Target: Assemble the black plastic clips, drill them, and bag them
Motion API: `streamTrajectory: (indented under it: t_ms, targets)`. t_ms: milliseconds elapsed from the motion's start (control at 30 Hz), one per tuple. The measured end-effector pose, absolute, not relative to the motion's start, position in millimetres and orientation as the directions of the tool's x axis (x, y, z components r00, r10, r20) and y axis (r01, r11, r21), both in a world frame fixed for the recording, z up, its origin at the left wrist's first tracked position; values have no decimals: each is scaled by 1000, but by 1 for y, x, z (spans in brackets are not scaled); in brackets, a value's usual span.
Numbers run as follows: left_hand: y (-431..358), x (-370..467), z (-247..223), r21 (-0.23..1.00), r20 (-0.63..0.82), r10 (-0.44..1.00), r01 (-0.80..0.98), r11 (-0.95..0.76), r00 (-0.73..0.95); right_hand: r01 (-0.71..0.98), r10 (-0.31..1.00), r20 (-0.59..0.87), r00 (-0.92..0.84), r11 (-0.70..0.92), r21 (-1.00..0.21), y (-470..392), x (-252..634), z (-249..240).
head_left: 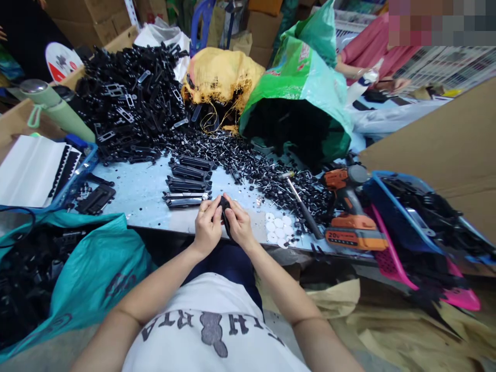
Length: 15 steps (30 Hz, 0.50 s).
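Close to the table's front edge, a long narrow black plastic part (pixel 226 217) is held between my two hands. My left hand (pixel 208 223) pinches its upper end from the left. From the right, my right hand (pixel 239 221) closes round the same part, with the thumb near its top. The fingers cover much of it, so its exact kind does not show. Just beyond my left hand lies a row of several similar black plastic parts (pixel 189 185). Right of my right hand are several white discs (pixel 278 227) and a small hammer (pixel 304 205) with a black handle.
An orange cordless drill (pixel 351 209) lies at the right, beside a blue basket (pixel 411 217) of black parts. Screws and knobs (pixel 248 160) cover the table's middle. Behind stand a black heap (pixel 132 103) and a green sack (pixel 298 77). A co-worker's pink sleeve (pixel 368 46) shows far right.
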<state>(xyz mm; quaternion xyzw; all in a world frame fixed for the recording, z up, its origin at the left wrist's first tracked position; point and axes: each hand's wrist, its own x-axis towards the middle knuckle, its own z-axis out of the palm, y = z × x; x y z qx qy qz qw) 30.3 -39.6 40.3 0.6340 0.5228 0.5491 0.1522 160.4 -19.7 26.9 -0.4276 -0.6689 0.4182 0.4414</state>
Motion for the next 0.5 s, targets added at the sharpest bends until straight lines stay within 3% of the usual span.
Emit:
streamTrajectory:
  t_ms: [133,267,333,400,500]
  targets:
    - [-38,29,33,762,518,854,481,-433,-51,264,924,253,-288,331,-906,-25,155,20]
    - [-45,31,7,917,237,947,371,-145,-217,459,850,204,-485,446,-768,1,171,22]
    - [-52,30,-3,916,151,956,398,-39,-253,610,864,173,-473,463,-643,32,193,27]
    - [-55,26,-5,813,226,957,577,-82,-182,762,925,195,-327,380,-524,72,225,34]
    - [-51,19,1,507,335,920,783,-359,204,937,971,239,19,66,-344,138,284,44]
